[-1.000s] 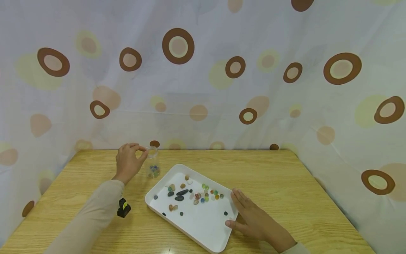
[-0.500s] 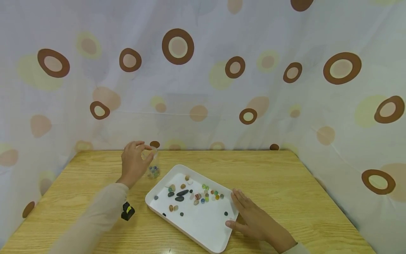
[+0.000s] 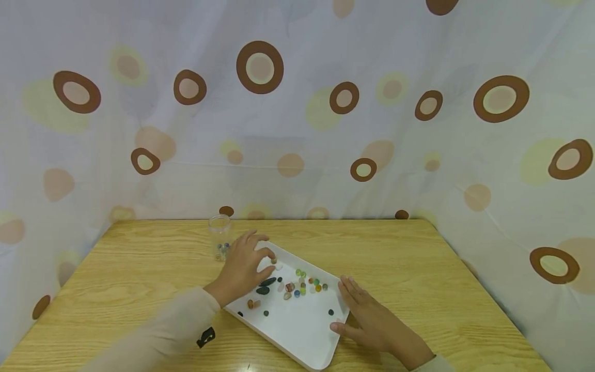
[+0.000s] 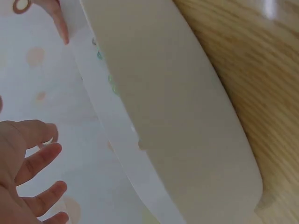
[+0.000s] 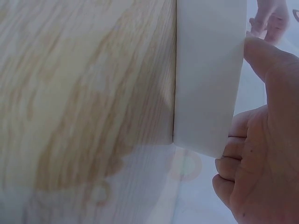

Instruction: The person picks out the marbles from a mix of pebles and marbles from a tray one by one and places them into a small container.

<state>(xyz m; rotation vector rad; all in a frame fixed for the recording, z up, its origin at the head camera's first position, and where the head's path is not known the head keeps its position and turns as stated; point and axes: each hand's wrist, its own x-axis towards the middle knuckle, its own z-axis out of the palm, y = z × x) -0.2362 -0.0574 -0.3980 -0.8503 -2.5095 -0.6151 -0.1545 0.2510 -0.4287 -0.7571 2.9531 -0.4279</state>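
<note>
A white tray (image 3: pixel 297 330) lies slanted on the table, with stones and marbles (image 3: pixel 302 284) scattered in it. My left hand (image 3: pixel 241 268) hovers over its left corner, thumb and forefinger slightly parted; nothing shows between them. In the left wrist view, the fingers of the left hand (image 4: pixel 28 163) are spread above the tray's outer wall (image 4: pixel 182 107). A clear jar (image 3: pixel 219 232), partly filled with small coloured pieces, stands just behind this hand. My right hand (image 3: pixel 372 320) rests against the tray's right rim, fingers extended; in the right wrist view, the right hand (image 5: pixel 261 140) touches the rim.
A wooden table (image 3: pixel 395 253) extends around the tray and jar. Behind it hangs a pale curtain (image 3: pixel 297 129) with brown rings. A small black piece (image 3: pixel 206 337) shows below the left sleeve.
My left hand has left the jar's mouth and moved right and toward me, over the tray, its fingers parting. The right hand has stayed at the rim.
</note>
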